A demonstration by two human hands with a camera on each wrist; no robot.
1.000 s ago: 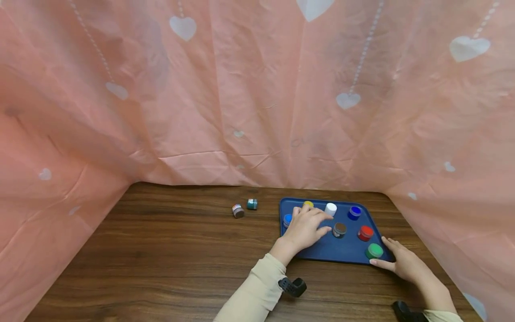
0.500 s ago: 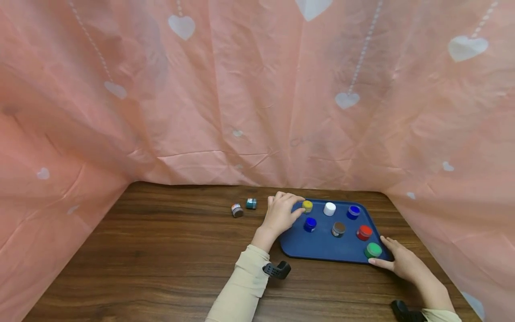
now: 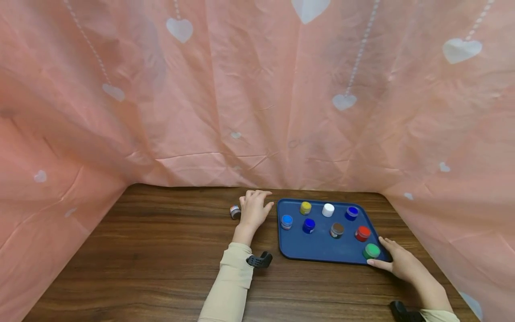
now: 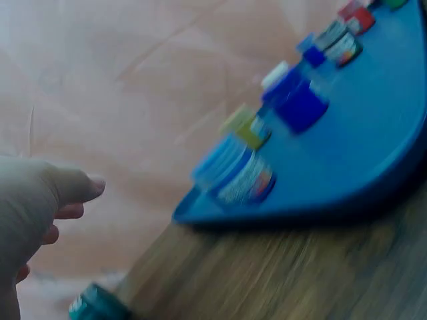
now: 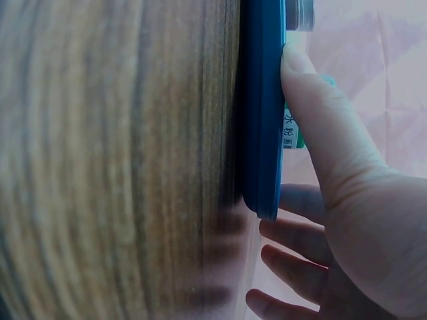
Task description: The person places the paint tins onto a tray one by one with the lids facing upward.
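Note:
My left hand (image 3: 254, 209) hovers over the table to the left of the tray, fingers apart and nothing in them. It hides a teal paint jar from the head view; the left wrist view shows that teal jar (image 4: 98, 303) below the fingers, apart from them. Just left of the hand lies a brown paint jar (image 3: 235, 212) on its side. My right hand (image 3: 404, 264) rests at the near right corner of the blue tray (image 3: 322, 250), thumb on the rim, loose fingers along the side. A light-blue paint jar (image 3: 286, 222) stands at the tray's left edge.
The tray also bears yellow (image 3: 306, 208), white (image 3: 327, 210), red (image 3: 362, 233) and green (image 3: 371, 251) jars, a dark one (image 3: 336, 230) and two deep-blue ones. A pink curtain (image 3: 257, 112) hangs behind the wooden table (image 3: 161, 259).
My left hand has moved left from over the tray to the loose jars, uncovering the light-blue, yellow and deep-blue jars and covering the teal one. The right hand has stayed at the tray corner.

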